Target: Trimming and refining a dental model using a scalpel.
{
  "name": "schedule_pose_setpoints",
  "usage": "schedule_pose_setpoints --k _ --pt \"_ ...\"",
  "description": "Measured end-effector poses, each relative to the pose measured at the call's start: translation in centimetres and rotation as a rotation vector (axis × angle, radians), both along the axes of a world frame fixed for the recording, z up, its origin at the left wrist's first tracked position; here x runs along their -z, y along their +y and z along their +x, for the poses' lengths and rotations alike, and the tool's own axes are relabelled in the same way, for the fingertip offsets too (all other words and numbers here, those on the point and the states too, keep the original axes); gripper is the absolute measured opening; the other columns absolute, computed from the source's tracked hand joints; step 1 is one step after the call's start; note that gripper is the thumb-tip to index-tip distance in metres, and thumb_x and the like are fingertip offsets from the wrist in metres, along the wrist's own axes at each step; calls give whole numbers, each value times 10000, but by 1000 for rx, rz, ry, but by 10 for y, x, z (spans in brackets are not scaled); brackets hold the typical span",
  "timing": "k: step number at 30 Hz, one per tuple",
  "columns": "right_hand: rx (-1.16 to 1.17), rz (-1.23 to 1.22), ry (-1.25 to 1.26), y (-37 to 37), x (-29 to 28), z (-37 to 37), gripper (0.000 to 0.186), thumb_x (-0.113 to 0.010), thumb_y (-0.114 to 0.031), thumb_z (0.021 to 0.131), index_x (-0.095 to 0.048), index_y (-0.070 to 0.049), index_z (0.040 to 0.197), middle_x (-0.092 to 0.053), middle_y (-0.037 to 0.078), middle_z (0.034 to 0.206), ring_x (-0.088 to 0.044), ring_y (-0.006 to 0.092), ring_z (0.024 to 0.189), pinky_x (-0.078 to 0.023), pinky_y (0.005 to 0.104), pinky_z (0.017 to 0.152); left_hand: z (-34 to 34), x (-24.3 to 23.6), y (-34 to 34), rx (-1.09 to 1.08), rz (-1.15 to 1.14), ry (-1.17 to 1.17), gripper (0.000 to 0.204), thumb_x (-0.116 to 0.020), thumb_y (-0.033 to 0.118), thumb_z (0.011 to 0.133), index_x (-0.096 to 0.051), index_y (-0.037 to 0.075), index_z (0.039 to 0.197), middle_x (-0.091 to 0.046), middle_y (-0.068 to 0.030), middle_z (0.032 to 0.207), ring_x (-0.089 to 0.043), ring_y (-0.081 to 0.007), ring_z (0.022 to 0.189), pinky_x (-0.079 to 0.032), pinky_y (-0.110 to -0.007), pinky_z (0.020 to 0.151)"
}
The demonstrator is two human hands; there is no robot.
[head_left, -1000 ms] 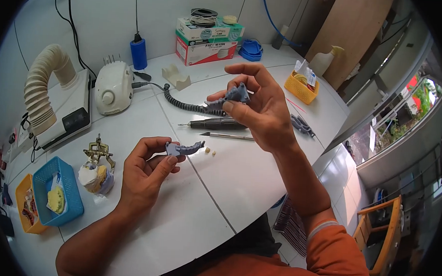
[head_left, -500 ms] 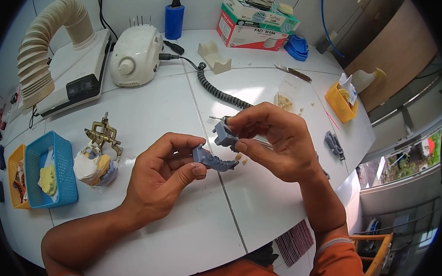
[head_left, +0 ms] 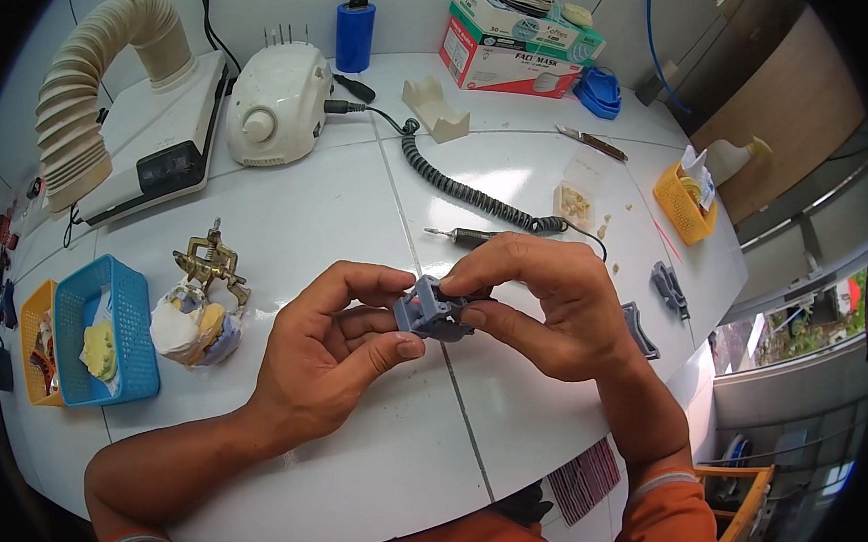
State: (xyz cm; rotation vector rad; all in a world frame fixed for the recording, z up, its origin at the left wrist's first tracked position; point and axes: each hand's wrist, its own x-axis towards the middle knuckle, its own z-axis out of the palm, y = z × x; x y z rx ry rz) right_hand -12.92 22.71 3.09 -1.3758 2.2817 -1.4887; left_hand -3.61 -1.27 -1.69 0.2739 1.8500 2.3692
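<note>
Over the near middle of the white worktop, my left hand is closed on a grey dental model, gripping its end between thumb and fingers. My right hand pinches a second, smaller grey dental model piece from above. The two pieces meet, the smaller one lying over the row of teeth on the other. My right fingers cover part of where they touch, so how they fit cannot be seen. Just beyond my hands lies a black handpiece with a metal tip.
At the left stand a blue basket and a brass articulator beside a plaster model. Behind are a hose unit and a drill control box. On the right lie a knife, a tooth box and grey pieces.
The two grey dental models were apart and are now together. My right hand has come down and toward my left hand; the handpiece behind it shows more fully.
</note>
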Motion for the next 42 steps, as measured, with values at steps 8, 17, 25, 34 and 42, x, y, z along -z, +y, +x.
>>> schedule_pose_setpoints --k 8,17,25,34,42 --pt "-7 -9 23 0 1 0 265 -799 61 867 -790 -10 1123 -796 115 1003 -767 228 890 -600 342 790 2 -5 1 -7 9 -35 499 -723 -33 1019 -500 -19 1465 -621 -129 1240 -722 -210 1186 -617 -297 1034" --pt "10 30 27 1 0 3 305 -820 74 841 -819 -32 1127 -819 134 1037 -791 253 938 -614 354 828 1 -8 -2 32 -91 9 636 -723 -50 1011 -453 3 1584 -623 -136 1239 -729 -224 1175 -622 -311 1051" --pt "11 16 22 0 2 1 293 -804 63 868 -816 -36 1144 -814 128 1020 -784 251 895 -606 351 794 0 -1 -1 -5 -47 46 662 -727 -60 1006 -440 4 1599 -645 -148 1239 -730 -226 1179 -622 -323 1050" --pt "13 24 12 1 4 1 305 -800 61 874 -823 -55 1154 -815 124 1007 -787 259 893 -607 355 791 1 1 -2 0 -53 78 647 -730 -67 999 -480 10 1590 -658 -132 1212 -729 -208 1157 -621 -330 1047" --pt "18 35 26 1 3 1 295 -812 49 866 -831 -68 1136 -817 112 959 -784 251 846 -606 350 772 2 5 -3 38 -30 59 593 -742 -38 998 -555 25 1557 -654 -112 1266 -696 -180 1199 -592 -327 1068"
